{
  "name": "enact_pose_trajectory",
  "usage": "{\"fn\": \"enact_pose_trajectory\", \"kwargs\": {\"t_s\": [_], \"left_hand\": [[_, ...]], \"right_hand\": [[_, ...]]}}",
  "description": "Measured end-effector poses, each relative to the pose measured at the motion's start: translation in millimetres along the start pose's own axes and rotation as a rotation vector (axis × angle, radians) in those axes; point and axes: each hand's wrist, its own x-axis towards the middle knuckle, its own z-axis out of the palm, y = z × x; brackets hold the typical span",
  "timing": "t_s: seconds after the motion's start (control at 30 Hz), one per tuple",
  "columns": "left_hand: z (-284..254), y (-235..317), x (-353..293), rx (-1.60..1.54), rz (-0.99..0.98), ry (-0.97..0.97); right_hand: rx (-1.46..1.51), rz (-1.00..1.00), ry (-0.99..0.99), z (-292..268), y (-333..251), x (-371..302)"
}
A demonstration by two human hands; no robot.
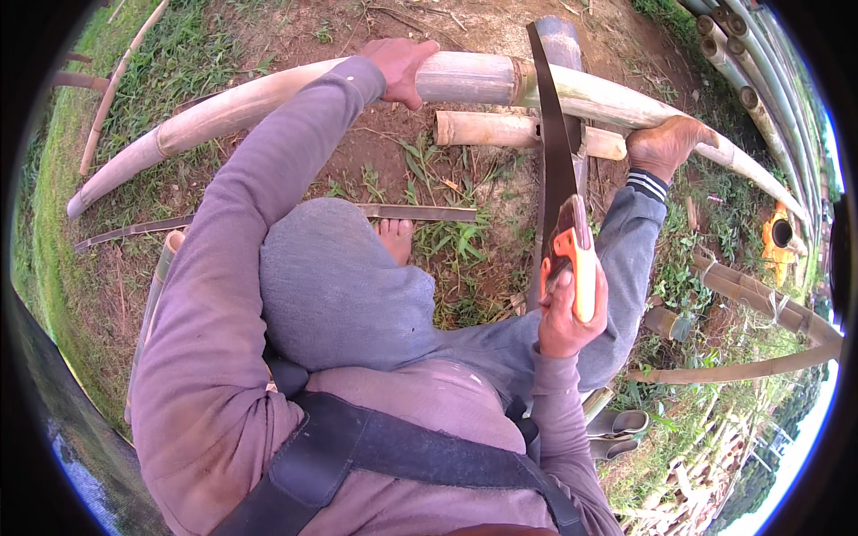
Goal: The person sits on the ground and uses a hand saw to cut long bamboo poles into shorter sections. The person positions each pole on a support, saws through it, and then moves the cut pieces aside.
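A long pale bamboo pole (465, 79) runs from left to right in front of me, bowed by the lens. My left hand (399, 71) is closed over it, left of a node. In my right hand (572, 314) is the orange handle of a handsaw (556, 134). The dark blade points away from me and crosses the pole right of that node. Whether its teeth are in the bamboo, I cannot tell. My bare foot (668, 147) presses on the pole farther right. Beneath the pole is a bamboo support (561, 40) with a short crosspiece (487, 129).
A flat strip (420, 213) lies on the grass by my other foot (394, 239). Several bamboo poles (742, 62) are stacked at the far right. An orange object with a dark round opening (778, 237), bamboo lengths (760, 299) and dark boots (617, 429) are at my right.
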Motion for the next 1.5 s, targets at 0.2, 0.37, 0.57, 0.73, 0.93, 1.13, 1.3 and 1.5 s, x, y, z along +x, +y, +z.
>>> {"fn": "enact_pose_trajectory", "kwargs": {"t_s": [0.2,0.37,0.57,0.73,0.93,1.13,1.3,1.5], "left_hand": [[0.0,-7.3,-5.9,-0.017,-0.018,0.029],[-10.6,5.4,-11.2,-0.017,-0.046,-0.049],[3.3,7.8,-1.8,-0.029,0.036,0.029],[-2.0,-6.6,-13.5,-0.026,-0.016,0.046],[-0.5,-1.2,-12.0,-0.009,0.001,0.004],[5.1,-1.6,-15.7,0.011,-0.015,0.014],[8.0,15.3,-1.6,-0.020,0.032,-0.025],[2.0,5.5,-20.5,0.032,-0.028,0.032]], "right_hand": [[-0.119,-0.103,-0.068,68.3,6.3,107.8],[-0.030,0.040,0.015,-4.6,-10.5,-16.0],[0.005,0.001,-0.041,66.5,10.5,121.3],[-0.102,-0.058,-0.055,39.9,-0.1,60.1],[-0.049,0.036,-0.001,-0.4,10.7,8.8],[-0.023,0.057,-0.023,62.8,9.5,84.8],[-0.104,0.145,0.048,-15.4,-21.7,-39.1],[0.033,0.072,-0.030,52.6,17.1,83.7]]}}
